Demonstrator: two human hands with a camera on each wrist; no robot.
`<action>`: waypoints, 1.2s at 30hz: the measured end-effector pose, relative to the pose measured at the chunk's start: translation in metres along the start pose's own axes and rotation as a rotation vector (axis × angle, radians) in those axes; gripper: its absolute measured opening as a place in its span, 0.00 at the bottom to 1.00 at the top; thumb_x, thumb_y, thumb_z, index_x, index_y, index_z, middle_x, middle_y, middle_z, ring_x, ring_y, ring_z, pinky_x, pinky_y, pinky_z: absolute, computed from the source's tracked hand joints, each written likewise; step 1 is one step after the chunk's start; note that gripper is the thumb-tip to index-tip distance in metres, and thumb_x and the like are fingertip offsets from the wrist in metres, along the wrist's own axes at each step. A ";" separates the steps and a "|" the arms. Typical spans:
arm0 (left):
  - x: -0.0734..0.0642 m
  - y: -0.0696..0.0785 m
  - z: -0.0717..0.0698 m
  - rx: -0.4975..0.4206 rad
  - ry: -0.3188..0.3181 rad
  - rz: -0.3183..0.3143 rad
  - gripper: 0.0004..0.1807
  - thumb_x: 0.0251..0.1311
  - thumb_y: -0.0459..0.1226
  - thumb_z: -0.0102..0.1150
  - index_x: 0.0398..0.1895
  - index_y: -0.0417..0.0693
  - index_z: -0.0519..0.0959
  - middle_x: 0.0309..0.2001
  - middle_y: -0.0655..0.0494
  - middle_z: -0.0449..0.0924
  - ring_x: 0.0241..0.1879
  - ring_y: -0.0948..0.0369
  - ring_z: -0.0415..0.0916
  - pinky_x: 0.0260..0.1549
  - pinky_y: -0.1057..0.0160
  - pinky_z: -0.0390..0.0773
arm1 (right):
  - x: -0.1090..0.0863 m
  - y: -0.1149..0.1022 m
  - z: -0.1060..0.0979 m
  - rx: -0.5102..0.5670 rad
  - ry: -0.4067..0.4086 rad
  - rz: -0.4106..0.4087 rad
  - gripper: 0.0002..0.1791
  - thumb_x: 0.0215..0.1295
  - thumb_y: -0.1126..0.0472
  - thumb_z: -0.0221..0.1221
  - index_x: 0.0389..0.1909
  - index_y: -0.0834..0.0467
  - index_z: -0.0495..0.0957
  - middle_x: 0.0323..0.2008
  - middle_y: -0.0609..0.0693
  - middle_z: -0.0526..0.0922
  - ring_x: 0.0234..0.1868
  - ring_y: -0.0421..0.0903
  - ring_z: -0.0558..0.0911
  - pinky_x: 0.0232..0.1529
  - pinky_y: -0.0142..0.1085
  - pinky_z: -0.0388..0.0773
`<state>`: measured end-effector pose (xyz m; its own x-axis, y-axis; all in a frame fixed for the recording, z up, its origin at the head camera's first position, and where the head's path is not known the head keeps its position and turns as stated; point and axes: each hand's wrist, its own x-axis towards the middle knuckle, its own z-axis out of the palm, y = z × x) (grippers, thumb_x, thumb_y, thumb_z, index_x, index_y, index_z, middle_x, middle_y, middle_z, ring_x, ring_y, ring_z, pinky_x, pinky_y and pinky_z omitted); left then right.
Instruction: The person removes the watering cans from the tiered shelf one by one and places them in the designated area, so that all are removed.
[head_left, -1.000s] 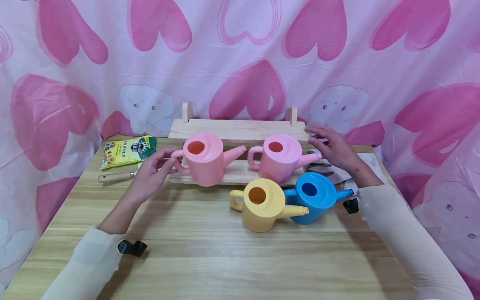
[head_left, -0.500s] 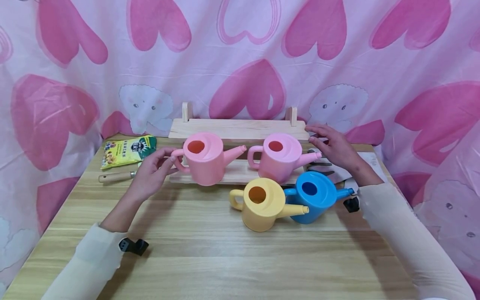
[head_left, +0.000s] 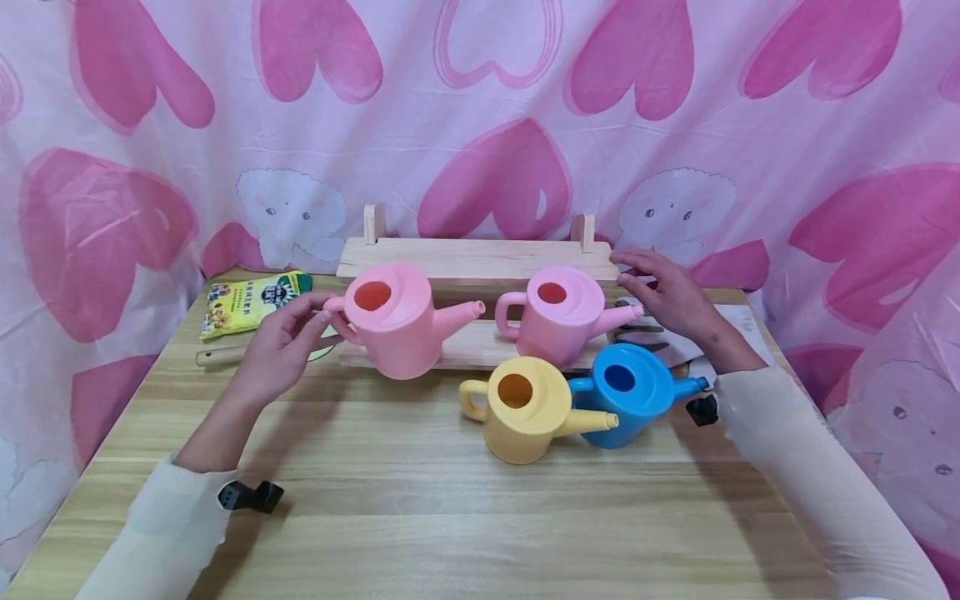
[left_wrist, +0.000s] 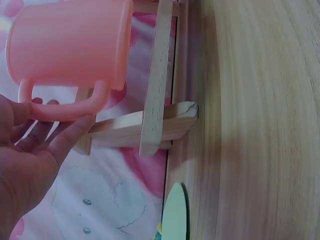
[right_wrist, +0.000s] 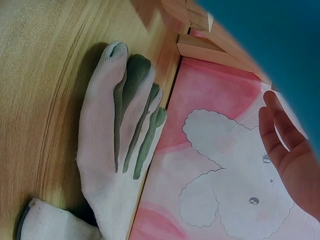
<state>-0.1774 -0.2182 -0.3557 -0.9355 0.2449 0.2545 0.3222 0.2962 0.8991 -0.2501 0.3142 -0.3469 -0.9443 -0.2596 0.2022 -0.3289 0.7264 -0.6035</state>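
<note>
By its handle, my left hand (head_left: 279, 350) holds a coral pink watering can (head_left: 393, 325), upright. In the left wrist view, the watering can (left_wrist: 67, 47) hangs apart from the lower shelf board, with the thumb and fingers of the left hand (left_wrist: 30, 150) round the handle. My right hand (head_left: 667, 296) has its fingertips at the right end of the wooden shelf's (head_left: 480, 258) upper board, with fairly straight fingers. On the lower board stands a lighter pink watering can (head_left: 558, 321). A yellow watering can (head_left: 525, 417) and a blue one (head_left: 630, 400) are on the table in front.
A yellow-green packet (head_left: 251, 307) lies at the back left, near a wooden-handled tool (head_left: 221, 356) partly hidden behind the left hand. White work gloves with dark green fingers (right_wrist: 112, 135) lie on the table at the right. A heart-patterned curtain (head_left: 487, 167) hangs behind.
My left hand has moved left and slightly toward me, carrying the coral pink watering can with it. The right hand and the other watering cans have stayed in place.
</note>
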 end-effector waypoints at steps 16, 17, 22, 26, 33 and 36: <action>-0.017 -0.003 -0.003 0.026 -0.111 0.038 0.19 0.78 0.31 0.50 0.67 0.33 0.73 0.58 0.43 0.77 0.57 0.65 0.78 0.49 0.61 0.82 | 0.000 0.000 0.000 0.001 0.000 -0.003 0.27 0.78 0.53 0.58 0.74 0.51 0.70 0.74 0.55 0.67 0.67 0.63 0.73 0.54 0.60 0.80; -0.018 -0.003 -0.002 0.022 -0.121 0.036 0.19 0.78 0.31 0.50 0.67 0.33 0.72 0.58 0.43 0.77 0.57 0.65 0.78 0.50 0.60 0.82 | 0.000 0.000 0.001 0.001 0.000 -0.004 0.27 0.78 0.53 0.58 0.74 0.51 0.70 0.74 0.55 0.67 0.67 0.63 0.73 0.54 0.60 0.80; -0.020 -0.008 0.004 0.021 -0.155 0.021 0.18 0.78 0.32 0.51 0.65 0.35 0.74 0.57 0.45 0.79 0.55 0.63 0.80 0.49 0.56 0.82 | 0.000 0.001 0.001 0.005 0.000 -0.003 0.27 0.78 0.53 0.58 0.74 0.52 0.70 0.74 0.56 0.67 0.67 0.63 0.73 0.54 0.60 0.80; -0.023 -0.012 0.007 0.008 -0.196 0.021 0.16 0.77 0.31 0.52 0.63 0.38 0.76 0.55 0.46 0.79 0.53 0.61 0.81 0.49 0.53 0.83 | -0.001 0.000 0.001 0.002 -0.002 0.004 0.27 0.78 0.53 0.58 0.75 0.51 0.70 0.74 0.56 0.67 0.67 0.63 0.73 0.54 0.60 0.80; -0.026 -0.019 0.011 -0.034 -0.269 0.005 0.15 0.77 0.31 0.52 0.62 0.42 0.77 0.55 0.49 0.80 0.53 0.57 0.82 0.50 0.48 0.82 | -0.002 -0.001 0.000 0.001 -0.003 0.014 0.27 0.78 0.53 0.57 0.75 0.51 0.69 0.74 0.55 0.66 0.68 0.63 0.72 0.55 0.60 0.79; -0.028 -0.021 0.012 -0.027 -0.287 0.001 0.15 0.77 0.31 0.53 0.62 0.44 0.78 0.55 0.51 0.81 0.53 0.56 0.82 0.51 0.49 0.82 | -0.002 -0.001 0.000 0.005 -0.003 0.015 0.27 0.78 0.53 0.57 0.75 0.51 0.70 0.74 0.55 0.66 0.67 0.63 0.72 0.55 0.60 0.79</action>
<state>-0.1567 -0.2203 -0.3858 -0.8546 0.4977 0.1481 0.3160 0.2720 0.9089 -0.2478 0.3133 -0.3467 -0.9492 -0.2506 0.1905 -0.3145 0.7272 -0.6101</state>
